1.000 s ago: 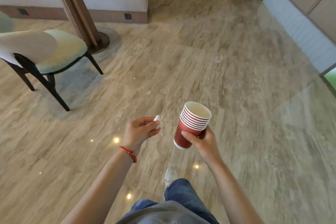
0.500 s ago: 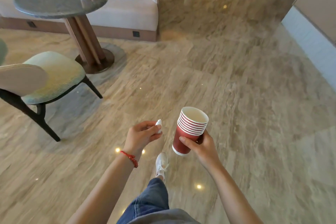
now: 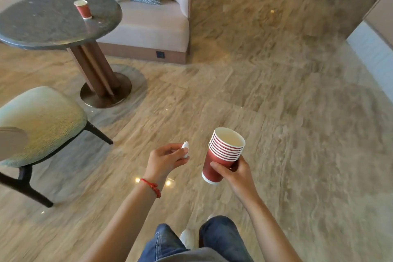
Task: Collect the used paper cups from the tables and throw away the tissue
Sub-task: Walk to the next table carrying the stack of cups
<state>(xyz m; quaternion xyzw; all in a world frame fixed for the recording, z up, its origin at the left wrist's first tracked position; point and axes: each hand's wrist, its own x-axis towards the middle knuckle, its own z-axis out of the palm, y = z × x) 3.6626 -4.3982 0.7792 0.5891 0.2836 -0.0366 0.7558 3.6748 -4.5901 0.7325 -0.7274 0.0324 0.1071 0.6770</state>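
On the far left a green chair (image 3: 40,121) is seen, with its dark legs stuck out over the floor (image 3: 276,83). Just behind it a round table (image 3: 38,27) is held up by one thick post. One red cup (image 3: 83,9) is left standing upright on the table top, near its far edge. This cup has not been picked up yet, so it is likely the next one to be taken. A sofa (image 3: 153,25) with pillows is set behind the table.

Nearer the middle, a small white tissue (image 3: 185,148) is pinched in the curled fingers of the left hand (image 3: 165,160). It is probably kept there so it can be thrown away later. No bin can be seen.

To the right, a stack of red cups (image 3: 223,154) is gripped low on its side by the right hand (image 3: 236,173), with the thumb laid across the front. The stack is tipped a little and kept open end up, likely so another cup can be slid in.

The chair is placed between the person and the table, so it may have to be walked around. Both hands are full, which could make the next pick-up tricky.
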